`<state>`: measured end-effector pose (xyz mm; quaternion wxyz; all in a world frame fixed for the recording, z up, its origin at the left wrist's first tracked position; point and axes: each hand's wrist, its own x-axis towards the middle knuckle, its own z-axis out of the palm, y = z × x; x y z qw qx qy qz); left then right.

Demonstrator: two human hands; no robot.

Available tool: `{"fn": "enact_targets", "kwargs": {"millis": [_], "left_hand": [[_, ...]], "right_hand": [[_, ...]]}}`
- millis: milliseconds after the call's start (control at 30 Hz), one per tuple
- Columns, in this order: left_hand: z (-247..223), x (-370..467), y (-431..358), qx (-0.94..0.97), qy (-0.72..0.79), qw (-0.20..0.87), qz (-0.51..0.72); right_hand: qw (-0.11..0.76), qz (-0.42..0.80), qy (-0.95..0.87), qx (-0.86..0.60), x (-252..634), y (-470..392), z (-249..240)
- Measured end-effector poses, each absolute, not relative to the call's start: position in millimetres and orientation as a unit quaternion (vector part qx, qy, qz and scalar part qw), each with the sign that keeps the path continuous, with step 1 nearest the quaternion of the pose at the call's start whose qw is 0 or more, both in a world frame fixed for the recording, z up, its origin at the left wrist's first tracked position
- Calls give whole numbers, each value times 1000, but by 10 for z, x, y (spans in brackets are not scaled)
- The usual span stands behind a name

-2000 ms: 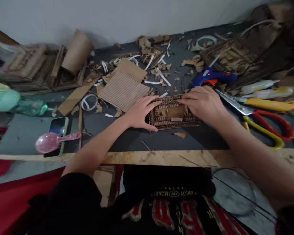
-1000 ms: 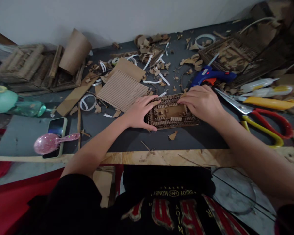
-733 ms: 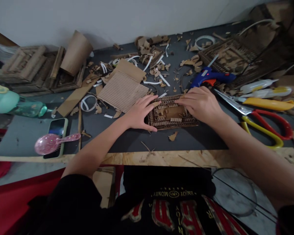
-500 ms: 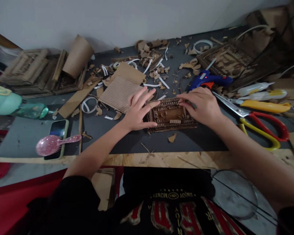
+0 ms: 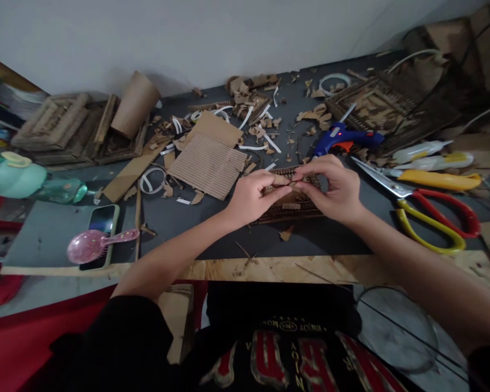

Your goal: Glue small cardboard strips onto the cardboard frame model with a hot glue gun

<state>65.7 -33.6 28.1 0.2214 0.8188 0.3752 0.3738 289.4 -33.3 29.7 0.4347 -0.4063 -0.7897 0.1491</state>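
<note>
My left hand (image 5: pixel 255 197) and my right hand (image 5: pixel 332 188) meet fingertip to fingertip over a small rectangular tray of corrugated cardboard strips (image 5: pixel 269 216). Between their pinched fingers is a small brown cardboard piece (image 5: pixel 281 180), partly hidden by the fingers. A short ribbed strip (image 5: pixel 291 206) lies at the tray's near side. Left of the tray is a square ribbed cardboard sheet (image 5: pixel 208 165). The blue glue gun (image 5: pixel 335 139), its small red light showing, rests beyond my right hand.
Large scissors (image 5: pixel 402 196), glue bottles (image 5: pixel 441 161) and a yellow-handled tool (image 5: pixel 436 178) lie at the right. Paper scraps and white strips are strewn behind. At the left are a stack of cardboard frames (image 5: pixel 51 125), a cardboard tube (image 5: pixel 135 103), a phone (image 5: pixel 103 220) and a pink hairbrush (image 5: pixel 87 246).
My left hand, spread on the tray's left side before, has moved right and closed its fingers. My right hand has come slightly left and down, so the fingertips now meet at the small piece.
</note>
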Motion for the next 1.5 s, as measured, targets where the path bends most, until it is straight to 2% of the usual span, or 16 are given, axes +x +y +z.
{"fn": "enact_targets", "kwargs": {"millis": [133, 233, 333, 467, 700, 967, 1367, 1500], "left_hand": [[197, 528, -282, 822, 369, 136, 411], [63, 355, -208, 816, 364, 54, 446], [-68, 234, -142, 797, 382, 15, 468], [-149, 211, -102, 785, 398, -6, 475], [-174, 236, -112, 797, 407, -17, 446], [-157, 248, -105, 814, 393, -4, 428], [-183, 228, -91, 829, 397, 12, 393], [-168, 241, -92, 830, 392, 8, 397]], "right_hand": [[421, 30, -756, -501, 3282, -58, 308], [334, -77, -711, -614, 3656, 263, 100], [254, -60, -722, -641, 3862, 501, -156], [243, -80, -720, -645, 3878, 573, -269], [283, -39, -634, -718, 3825, 359, 20], [200, 22, -703, -682, 3563, 223, 169], [328, -61, -741, -583, 3493, 142, 62], [330, -62, -745, -576, 3507, 140, 54]]}}
